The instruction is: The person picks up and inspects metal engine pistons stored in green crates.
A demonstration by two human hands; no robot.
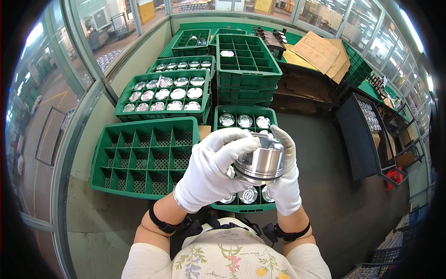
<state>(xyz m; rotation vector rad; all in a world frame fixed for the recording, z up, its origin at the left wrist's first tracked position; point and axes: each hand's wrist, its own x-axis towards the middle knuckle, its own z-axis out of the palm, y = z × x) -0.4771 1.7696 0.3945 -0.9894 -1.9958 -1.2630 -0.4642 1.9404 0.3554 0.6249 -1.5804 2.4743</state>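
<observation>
A shiny metal piston (265,162) is held up in front of me between both white-gloved hands. It is tilted, with its grooved ring end low and its skirt toward the top. My left hand (211,167) is closed on its left side, fingers bent over the upper part. From the other side my right hand (286,179) grips it, with fingers along its right edge; part of that grip is hidden. Under my hands stands a green divided crate (241,208) with several pistons in its compartments, partly covered by my hands and the held piston.
To the left lies a green divided crate (149,125) with mesh floors showing. Behind it, another green crate (162,114) holds rows of pistons. A tall crate stack (248,80) stands ahead, one piston on top. Cardboard sheets (313,51) and a dark cart (355,139) are to the right.
</observation>
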